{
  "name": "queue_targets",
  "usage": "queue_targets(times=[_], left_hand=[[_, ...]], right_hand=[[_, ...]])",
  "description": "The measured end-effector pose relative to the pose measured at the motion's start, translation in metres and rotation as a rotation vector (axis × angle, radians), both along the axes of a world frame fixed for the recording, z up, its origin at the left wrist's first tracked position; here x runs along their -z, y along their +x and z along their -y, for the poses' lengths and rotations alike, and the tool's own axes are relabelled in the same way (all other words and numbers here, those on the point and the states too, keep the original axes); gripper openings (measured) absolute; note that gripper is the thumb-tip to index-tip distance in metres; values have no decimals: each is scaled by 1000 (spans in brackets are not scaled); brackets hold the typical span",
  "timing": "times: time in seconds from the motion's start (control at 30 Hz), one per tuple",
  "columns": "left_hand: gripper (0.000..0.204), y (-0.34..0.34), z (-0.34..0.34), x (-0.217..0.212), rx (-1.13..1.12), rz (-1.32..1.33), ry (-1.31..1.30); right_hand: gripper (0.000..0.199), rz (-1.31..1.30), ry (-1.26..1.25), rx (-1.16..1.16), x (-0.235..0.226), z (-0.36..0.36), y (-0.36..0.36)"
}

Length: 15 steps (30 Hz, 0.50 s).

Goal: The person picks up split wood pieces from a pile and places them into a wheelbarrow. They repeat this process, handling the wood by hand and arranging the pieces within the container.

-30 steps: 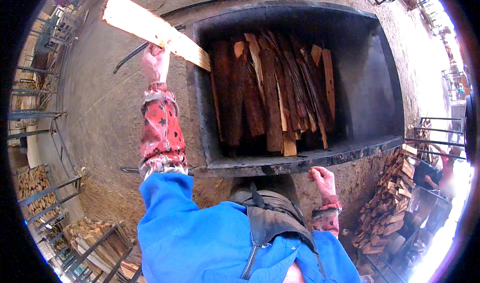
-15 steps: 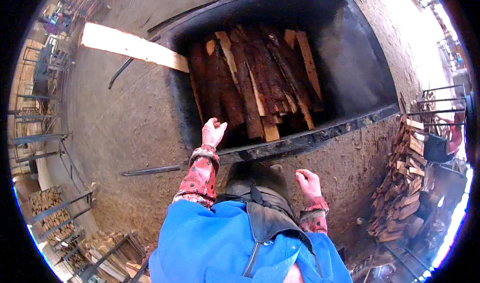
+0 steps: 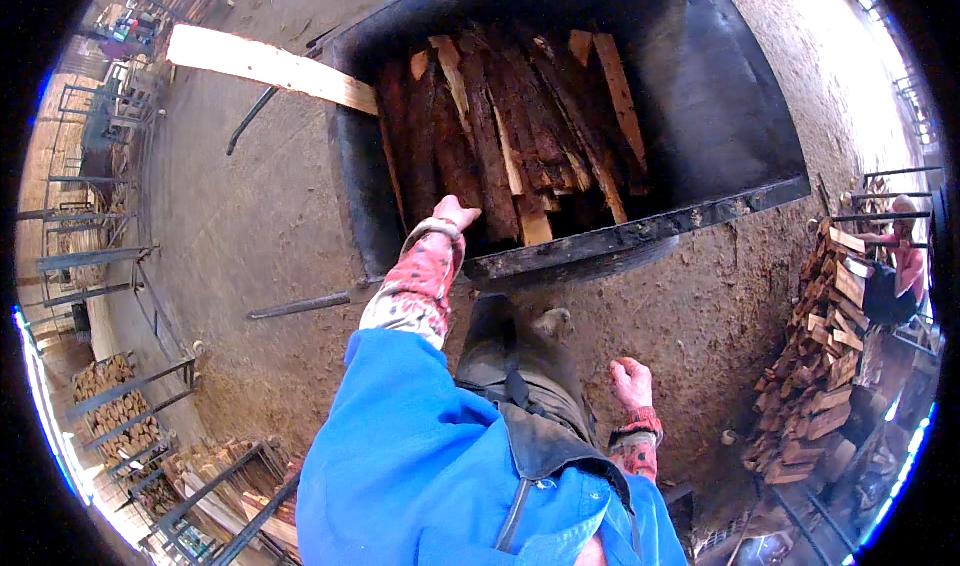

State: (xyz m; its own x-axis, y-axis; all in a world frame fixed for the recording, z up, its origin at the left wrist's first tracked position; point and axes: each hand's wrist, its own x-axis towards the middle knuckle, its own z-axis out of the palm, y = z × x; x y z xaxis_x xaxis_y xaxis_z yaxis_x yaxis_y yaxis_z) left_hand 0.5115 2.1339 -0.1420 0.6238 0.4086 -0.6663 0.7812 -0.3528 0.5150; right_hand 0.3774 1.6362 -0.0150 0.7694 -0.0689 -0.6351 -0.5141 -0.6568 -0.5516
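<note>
Floor: brown, rough, strewn with fine debris, washed pale at upper right.
Left edge: dark metal racks, stacked wood among them.
Right edge: metal rails.
Light: white glare, both rims.

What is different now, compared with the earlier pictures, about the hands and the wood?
The left hand has let go of the pale board and moved rightward and toward the body, to the near ends of the bark-covered slabs; contact is unclear. The board still lies across the left edge of the black bin, the slabs look unmoved, the right hand stays curled.
</note>
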Motion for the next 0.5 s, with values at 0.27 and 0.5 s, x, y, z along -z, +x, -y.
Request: queue_targets(times=[0.27,0.5], left_hand=[[79,23,1,21,-394,-108,-37],[64,11,3,78,-499,-27,43]], right_hand=[[28,61,-10,-137,-8,-65,4],[30,-79,-37,-192,1,-98,5]])
